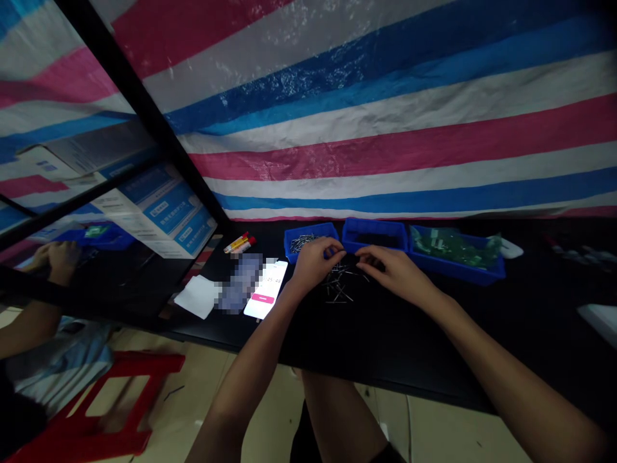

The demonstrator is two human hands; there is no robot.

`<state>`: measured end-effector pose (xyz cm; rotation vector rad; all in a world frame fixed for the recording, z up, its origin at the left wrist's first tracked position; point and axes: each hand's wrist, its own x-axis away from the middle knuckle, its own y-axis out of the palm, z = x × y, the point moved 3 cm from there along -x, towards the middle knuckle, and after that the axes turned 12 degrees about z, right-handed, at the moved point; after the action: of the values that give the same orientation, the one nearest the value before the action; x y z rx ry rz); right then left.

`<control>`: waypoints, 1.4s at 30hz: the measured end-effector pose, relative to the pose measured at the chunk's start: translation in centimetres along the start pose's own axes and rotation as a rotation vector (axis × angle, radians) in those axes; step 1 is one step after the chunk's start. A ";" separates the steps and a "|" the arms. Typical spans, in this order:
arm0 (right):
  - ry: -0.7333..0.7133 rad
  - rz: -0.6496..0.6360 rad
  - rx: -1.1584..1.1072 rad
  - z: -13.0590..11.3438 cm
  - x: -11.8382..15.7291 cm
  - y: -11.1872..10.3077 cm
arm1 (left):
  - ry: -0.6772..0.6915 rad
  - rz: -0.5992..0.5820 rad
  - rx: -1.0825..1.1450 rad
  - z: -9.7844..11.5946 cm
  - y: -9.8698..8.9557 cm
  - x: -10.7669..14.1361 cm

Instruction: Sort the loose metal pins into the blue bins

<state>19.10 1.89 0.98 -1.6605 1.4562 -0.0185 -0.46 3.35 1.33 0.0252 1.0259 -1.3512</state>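
Your left hand point(315, 262) and right hand point(391, 270) are both curled, fingertips nearly meeting just in front of the middle bin; the head view can't settle whether they pinch something small or close on nothing. Below them, loose metal pins point(341, 284) lie scattered across the black tabletop point(424, 334), and this is where things could go wrong: a sweep of either wrist could roll pins toward the front edge and onto the tiled floor point(434, 424). Dim light and the dark surface make dark pins easy to miss, and their thin ends could prick your fingers if you press down on them. Just ahead, the blue plastic bin of pins point(295, 249) touches the empty-looking middle blue bin point(373, 235), with the blue bin of green circuit boards point(456, 270) beside it, so a knuckle catching one rim could shove all three and mix or spill their contents. To the left, the lit smartphone point(266, 289) lies near your left forearm point(260, 341), where a careless elbow could knock it, along with the sheet of white paper point(195, 297) and the glue tube point(238, 243).
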 end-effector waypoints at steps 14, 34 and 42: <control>-0.213 -0.042 -0.023 -1.2 0.1 0.1 | 0.221 -0.109 -0.101 0.2 0.3 0.3; 0.020 0.296 0.421 2.2 -0.5 -2.2 | 0.150 -0.263 -0.313 0.3 0.7 0.7; -0.092 0.284 0.402 0.9 -0.3 -1.4 | 0.120 -0.443 -0.464 0.0 1.3 1.0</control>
<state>20.60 2.52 1.40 -1.1111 1.4925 -0.0715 0.40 2.93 0.03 -0.4986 1.4860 -1.4832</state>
